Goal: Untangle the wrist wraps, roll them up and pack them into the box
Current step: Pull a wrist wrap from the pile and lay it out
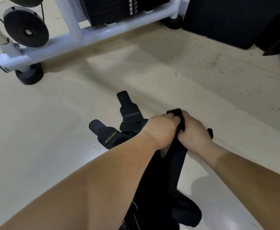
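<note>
**Wrap end clamped in both hands, tangle not yet cleared**

A black wrist wrap (177, 160) is held just above the pale floor (53, 130). Its upper end is bunched between the left hand (160, 130) and the right hand (194, 131), which are pressed close together. The fingers (173, 117) of both hands are curled and clamped on that end. Whether a roll has been begun inside the grip cannot be told.

The rest of the band runs down between the forearms into a dark heap at the lower edge of the view, where single straps cannot be made out. Just beside the left hand two more wraps lie on the floor, the XUEYING wrap (108, 138) and the BOKEERSI wrap (130, 113). Their tab ends point away and their near ends are hidden under the left wrist. The box is not in view.

Several risks are judged from this position:

- **Tightened tangle:** If the held band is rolled or pulled while its tail is caught in the heap, the tangle could be tightened.
- **Dragged wraps:** The two neighbouring wraps could be dragged along with it.
- **Snagging:** Any fastening patch on the band would probably snag on the other fabric.
- **Grit:** Such a patch could also pick up the dark grit (218, 75) scattered on the floor.
- **Loose roll:** A slack first turn could let the roll spring open once the grip is eased.
</note>
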A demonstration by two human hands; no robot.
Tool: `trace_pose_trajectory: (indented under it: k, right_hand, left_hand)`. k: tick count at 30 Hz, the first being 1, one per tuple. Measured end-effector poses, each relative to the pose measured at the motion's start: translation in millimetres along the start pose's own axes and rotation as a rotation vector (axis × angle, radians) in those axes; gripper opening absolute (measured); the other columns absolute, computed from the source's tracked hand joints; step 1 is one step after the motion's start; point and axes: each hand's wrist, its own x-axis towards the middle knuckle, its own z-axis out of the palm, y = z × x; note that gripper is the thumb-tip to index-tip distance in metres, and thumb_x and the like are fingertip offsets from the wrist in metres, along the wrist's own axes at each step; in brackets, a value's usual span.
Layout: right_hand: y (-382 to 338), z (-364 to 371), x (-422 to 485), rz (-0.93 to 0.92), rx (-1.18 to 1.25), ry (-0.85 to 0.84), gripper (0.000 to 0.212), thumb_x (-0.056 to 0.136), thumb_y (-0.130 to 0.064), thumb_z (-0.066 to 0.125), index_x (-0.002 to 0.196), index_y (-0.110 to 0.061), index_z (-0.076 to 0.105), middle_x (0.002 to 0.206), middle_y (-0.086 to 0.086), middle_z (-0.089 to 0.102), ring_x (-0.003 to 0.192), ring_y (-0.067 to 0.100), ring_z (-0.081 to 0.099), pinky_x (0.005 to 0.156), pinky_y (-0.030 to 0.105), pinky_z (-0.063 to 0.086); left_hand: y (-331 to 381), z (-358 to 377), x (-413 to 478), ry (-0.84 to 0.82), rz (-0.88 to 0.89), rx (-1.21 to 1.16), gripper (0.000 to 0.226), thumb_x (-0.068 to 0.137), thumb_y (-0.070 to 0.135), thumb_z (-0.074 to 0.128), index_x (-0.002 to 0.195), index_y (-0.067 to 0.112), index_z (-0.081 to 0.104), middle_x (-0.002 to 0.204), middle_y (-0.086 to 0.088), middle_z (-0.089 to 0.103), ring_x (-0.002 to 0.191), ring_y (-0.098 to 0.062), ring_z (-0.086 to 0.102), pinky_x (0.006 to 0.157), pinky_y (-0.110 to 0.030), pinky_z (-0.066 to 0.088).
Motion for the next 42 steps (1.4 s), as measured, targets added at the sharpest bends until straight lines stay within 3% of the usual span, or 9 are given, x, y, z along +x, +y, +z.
trace_pose_trajectory:
  k: [6, 11, 16, 19, 21, 24, 27, 35, 42]
  right_hand:
    - [4.9, 2.8, 0.2, 0.120, -0.012, -0.108, 0.032, 0.098, -0.029, 0.069, 0.128, -0.021, 0.059, 0.109, -0.001, 0.065, 0.102, 0.025, 0.062, 0.085, 0.038, 0.051]
    - [11.5, 16.1, -0.1, 0.141, -0.010, -0.163, 0.051, 0.101, -0.029, 0.064, 0.150, -0.023, 0.050, 0.137, 0.003, 0.067, 0.122, 0.028, 0.063, 0.097, 0.037, 0.052]
    - [4.8, 10.6, -1.8, 0.169, 0.172, -0.107, 0.111, 0.093, -0.027, 0.075, 0.166, -0.049, -0.007, 0.143, 0.002, 0.050, 0.123, 0.028, 0.060, 0.099, 0.036, 0.051]
    - [-8.4, 3.2, -1.9, -0.078, -0.232, -0.058, 0.126, 0.075, -0.049, 0.087, 0.166, -0.050, 0.000, 0.173, 0.008, 0.014, 0.161, 0.031, 0.013, 0.129, 0.052, 0.019]
    - [-19.7, 2.0, -2.2, -0.195, -0.285, -0.191, 0.130, 0.060, -0.068, 0.088, 0.166, -0.047, 0.016, 0.172, 0.000, 0.028, 0.161, 0.024, 0.021, 0.131, 0.055, 0.013]
    - [-31.5, -2.1, -9.0, -0.074, 0.315, -0.352, 0.087, 0.075, -0.047, 0.088, 0.151, -0.042, 0.047, 0.122, -0.005, 0.076, 0.117, 0.011, 0.070, 0.111, 0.049, 0.052]
    - [-30.5, -10.4, -19.2, 0.015, 0.721, -0.448, 0.056, 0.088, -0.025, 0.083, 0.137, -0.041, 0.062, 0.115, 0.002, 0.081, 0.112, 0.015, 0.075, 0.111, 0.045, 0.053]
    - [-37.6, -10.4, -29.3, 0.341, 0.949, -0.338, 0.032, 0.089, -0.013, 0.069, 0.120, -0.013, 0.074, 0.118, 0.015, 0.079, 0.113, 0.033, 0.075, 0.104, 0.049, 0.058]
    - [-13.1, -23.7, -44.8, 0.552, 0.964, -0.342, 0.042, 0.079, -0.019, 0.073, 0.117, -0.002, 0.074, 0.100, 0.018, 0.078, 0.092, 0.037, 0.073, 0.082, 0.040, 0.058]
  left_hand:
    - [-60.7, 31.4, -34.5, -0.208, -0.355, 0.003, 0.061, 0.096, 0.048, 0.061, 0.150, 0.024, 0.044, 0.150, -0.006, 0.046, 0.144, -0.034, 0.038, 0.121, -0.053, 0.030]
    - [-78.2, 33.9, -41.8, -0.150, -0.541, -0.231, 0.053, 0.096, 0.020, 0.060, 0.147, 0.016, 0.044, 0.145, -0.009, 0.046, 0.128, -0.035, 0.051, 0.102, -0.048, 0.049]
    - [-82.4, 3.2, -31.5, 0.071, -0.527, -0.291, 0.041, 0.092, 0.010, 0.057, 0.130, 0.021, 0.065, 0.121, -0.006, 0.065, 0.110, -0.033, 0.064, 0.090, -0.044, 0.057]
    - [-80.2, -33.9, -17.3, 0.002, -0.456, -0.437, 0.022, 0.089, 0.011, 0.063, 0.101, 0.023, 0.077, 0.098, 0.003, 0.073, 0.095, -0.024, 0.072, 0.079, -0.030, 0.058]
    - [-69.6, -55.5, -10.7, -0.125, -0.393, -0.562, 0.020, 0.086, 0.002, 0.060, 0.089, 0.014, 0.077, 0.073, 0.004, 0.074, 0.072, -0.018, 0.075, 0.065, -0.025, 0.057]
    - [-55.9, -79.8, -6.8, -0.249, -0.372, -0.619, 0.021, 0.085, -0.002, 0.060, 0.094, 0.008, 0.076, 0.056, 0.001, 0.072, 0.053, -0.014, 0.072, 0.051, -0.023, 0.052]
    - [-55.4, -88.2, -8.9, -0.241, -0.411, -0.712, 0.016, 0.086, 0.005, 0.071, 0.100, 0.013, 0.073, 0.066, -0.004, 0.077, 0.048, -0.009, 0.069, 0.044, -0.019, 0.043]
    - [-37.5, -102.7, -17.7, -0.375, -0.282, -0.865, 0.026, 0.086, -0.001, 0.082, 0.107, 0.014, 0.077, 0.090, -0.010, 0.081, 0.078, -0.016, 0.077, 0.057, -0.021, 0.058]
    - [-57.5, -90.2, -41.6, -0.110, -0.455, -1.113, 0.010, 0.101, 0.008, 0.067, 0.110, 0.013, 0.068, 0.093, -0.006, 0.083, 0.080, -0.015, 0.080, 0.057, -0.023, 0.044]
